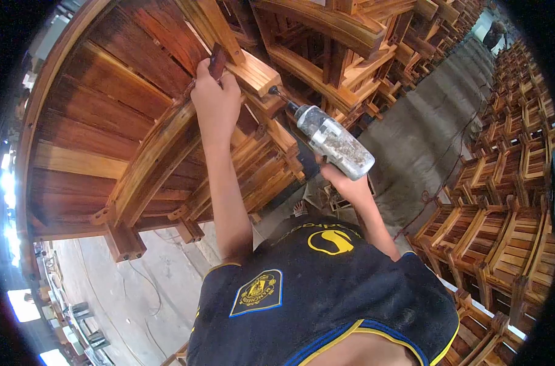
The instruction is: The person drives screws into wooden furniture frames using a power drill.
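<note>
My right hand (344, 180) is wrapped round the grip of a power drill (337, 141), which has a scuffed whitish body. Its dark tip meets the end of a light wooden bar (253, 74), part of a wooden frame. Closed on a small dark brown piece (217, 62), my left hand (216, 100) is beside that bar. A large round slatted tabletop (100, 116) spreads out to the left of this hand. Below the left hand runs a curved wooden rail (158, 155). My fingers on the drill grip are partly hidden behind the tool.
Stacked wooden frames (332, 55) crowd the top middle. Rows of slatted wooden furniture (491, 244) line the right side, beyond a grey floor aisle (442, 104) with a cable (436, 196). Another person (496, 35) is far off at the top right.
</note>
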The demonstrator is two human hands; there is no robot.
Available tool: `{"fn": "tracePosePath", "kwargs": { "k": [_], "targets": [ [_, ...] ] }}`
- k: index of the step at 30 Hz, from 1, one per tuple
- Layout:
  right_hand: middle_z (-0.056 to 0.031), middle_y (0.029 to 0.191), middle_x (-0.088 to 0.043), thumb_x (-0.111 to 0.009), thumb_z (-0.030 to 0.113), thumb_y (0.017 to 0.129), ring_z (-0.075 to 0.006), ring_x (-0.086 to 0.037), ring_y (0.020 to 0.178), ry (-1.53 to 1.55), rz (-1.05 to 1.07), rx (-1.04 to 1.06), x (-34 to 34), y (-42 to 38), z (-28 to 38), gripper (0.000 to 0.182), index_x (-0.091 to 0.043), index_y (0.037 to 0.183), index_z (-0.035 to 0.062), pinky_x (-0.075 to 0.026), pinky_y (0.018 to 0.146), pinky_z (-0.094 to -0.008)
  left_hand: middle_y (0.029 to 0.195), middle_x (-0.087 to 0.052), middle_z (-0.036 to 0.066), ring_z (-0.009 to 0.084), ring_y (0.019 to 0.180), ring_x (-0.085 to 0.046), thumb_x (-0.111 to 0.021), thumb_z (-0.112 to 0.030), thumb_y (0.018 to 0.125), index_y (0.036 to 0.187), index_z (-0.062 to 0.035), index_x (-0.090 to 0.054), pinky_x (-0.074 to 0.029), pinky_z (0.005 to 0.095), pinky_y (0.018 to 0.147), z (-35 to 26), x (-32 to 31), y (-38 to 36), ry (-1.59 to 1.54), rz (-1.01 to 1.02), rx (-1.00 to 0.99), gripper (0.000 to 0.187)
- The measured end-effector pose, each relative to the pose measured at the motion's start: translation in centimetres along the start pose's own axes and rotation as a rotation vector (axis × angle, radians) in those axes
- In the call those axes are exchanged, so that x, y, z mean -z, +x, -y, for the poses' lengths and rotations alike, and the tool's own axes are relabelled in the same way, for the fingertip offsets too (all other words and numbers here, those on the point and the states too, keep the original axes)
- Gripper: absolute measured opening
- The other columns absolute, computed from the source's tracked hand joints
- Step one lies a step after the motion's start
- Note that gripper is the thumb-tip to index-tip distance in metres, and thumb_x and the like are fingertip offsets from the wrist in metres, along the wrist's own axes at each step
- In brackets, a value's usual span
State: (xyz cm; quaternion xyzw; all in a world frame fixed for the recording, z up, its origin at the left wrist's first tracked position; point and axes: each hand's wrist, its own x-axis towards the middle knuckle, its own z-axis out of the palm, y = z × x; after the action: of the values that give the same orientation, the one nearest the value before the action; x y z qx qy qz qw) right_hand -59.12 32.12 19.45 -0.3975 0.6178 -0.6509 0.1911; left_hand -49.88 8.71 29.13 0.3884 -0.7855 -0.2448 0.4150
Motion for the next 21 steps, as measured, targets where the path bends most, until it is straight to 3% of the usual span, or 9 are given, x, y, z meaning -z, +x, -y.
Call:
{"fn": "tracePosePath", "kwargs": {
  "k": [4, 7, 13, 15, 21],
  "targets": [
    [-0.0095, 0.096, -0.070, -0.073, 0.012, 0.075, -0.0180, -0.067, 0.088, 0.012, -0.017, -0.032, -0.1, 0.0, 0.7, 0.028, -0.067, 0.100, 0.0013, -0.051, 0.079, -0.0299, 0.073, -0.061, 0.010, 0.0144, 0.058, -0.054, -0.052, -0.009, 0.086, 0.127, 0.0070, -0.046, -0.044, 0.0306, 0.055, 0.8, 0.1, 0.3, -0.004, 0.032, -0.022, 0.044],
    [-0.0091, 0.096, -0.070, -0.073, 0.012, 0.074, -0.0170, -0.067, 0.089, -0.093, 0.000, 0.078, 0.0, 0.0, 1.0, 0.028, -0.067, 0.100, 0.0023, -0.051, 0.079, -0.0298, 0.069, -0.058, 0.007, 0.0120, 0.056, -0.052, -0.051, -0.008, 0.087, 0.127, 0.0063, -0.046, -0.042, 0.0292, 0.051, 0.8, -0.1, 0.2, -0.013, 0.009, -0.036, 0.043],
    [-0.0083, 0.096, -0.071, -0.074, 0.014, 0.073, -0.0195, -0.068, 0.089, -0.149, 0.002, 0.067, -0.1, -0.1, 0.5, 0.027, -0.068, 0.098, 0.0043, -0.051, 0.080, -0.0304, 0.063, -0.054, 0.004, 0.0090, 0.048, -0.047, -0.051, -0.008, 0.087, 0.128, 0.0051, -0.046, -0.037, 0.0272, 0.044, 1.2, -0.4, 0.2, -0.097, 0.022, -0.009, 0.043],
    [-0.0079, 0.096, -0.070, -0.074, 0.014, 0.073, -0.0209, -0.068, 0.089, -0.218, 0.010, 0.151, 0.0, 0.0, 0.5, 0.029, -0.067, 0.099, 0.0046, -0.050, 0.081, -0.0311, 0.061, -0.053, 0.003, 0.0084, 0.047, -0.045, -0.050, -0.007, 0.087, 0.128, 0.0049, -0.045, -0.036, 0.0265, 0.043, 1.5, -0.4, 0.4, -0.068, 0.025, -0.013, 0.044],
    [-0.0072, 0.097, -0.070, -0.074, 0.014, 0.071, -0.0223, -0.068, 0.088, -0.259, 0.005, 0.168, 0.0, -0.1, -0.9, 0.029, -0.067, 0.098, 0.0062, -0.050, 0.080, -0.0315, 0.064, -0.051, 0.002, 0.0071, 0.049, -0.044, -0.049, -0.007, 0.088, 0.129, 0.0047, -0.044, -0.033, 0.0259, 0.042, 0.6, -0.1, 0.1, -0.089, 0.040, 0.007, 0.043]
  ]
}}
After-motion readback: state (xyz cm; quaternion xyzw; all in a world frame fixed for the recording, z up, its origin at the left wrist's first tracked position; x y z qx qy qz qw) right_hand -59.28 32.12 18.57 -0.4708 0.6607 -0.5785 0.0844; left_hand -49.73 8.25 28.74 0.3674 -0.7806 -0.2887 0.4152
